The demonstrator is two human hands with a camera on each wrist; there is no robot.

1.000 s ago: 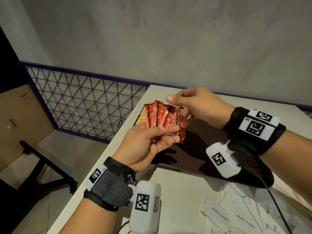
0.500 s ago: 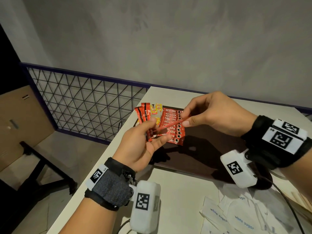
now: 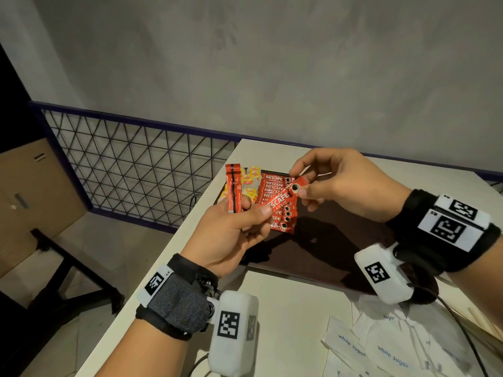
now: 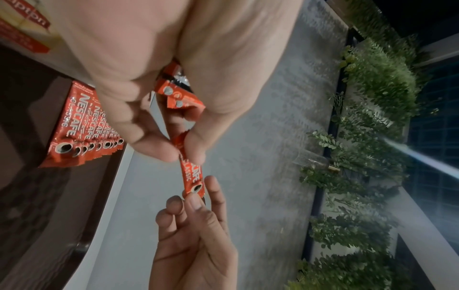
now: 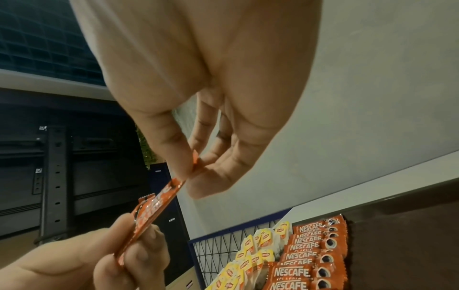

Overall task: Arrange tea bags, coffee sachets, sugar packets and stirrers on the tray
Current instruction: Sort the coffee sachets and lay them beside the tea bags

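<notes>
Head view: sugar packets (image 3: 381, 346) beside tray (image 3: 326, 257)

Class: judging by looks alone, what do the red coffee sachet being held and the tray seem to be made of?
Coffee sachet: probably thin printed foil or plastic film; glossy, with crimped, serrated ends. Tray: dark brown and polished, reflecting the hands; possibly lacquered wood or plastic, cannot tell which.

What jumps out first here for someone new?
The red coffee sachet stretched between both hands: right hand pinches its cup end, left hand the other end and spare sachets. Beneath, a neat row of sachets beside yellow tea bags on the dark tray.
</notes>
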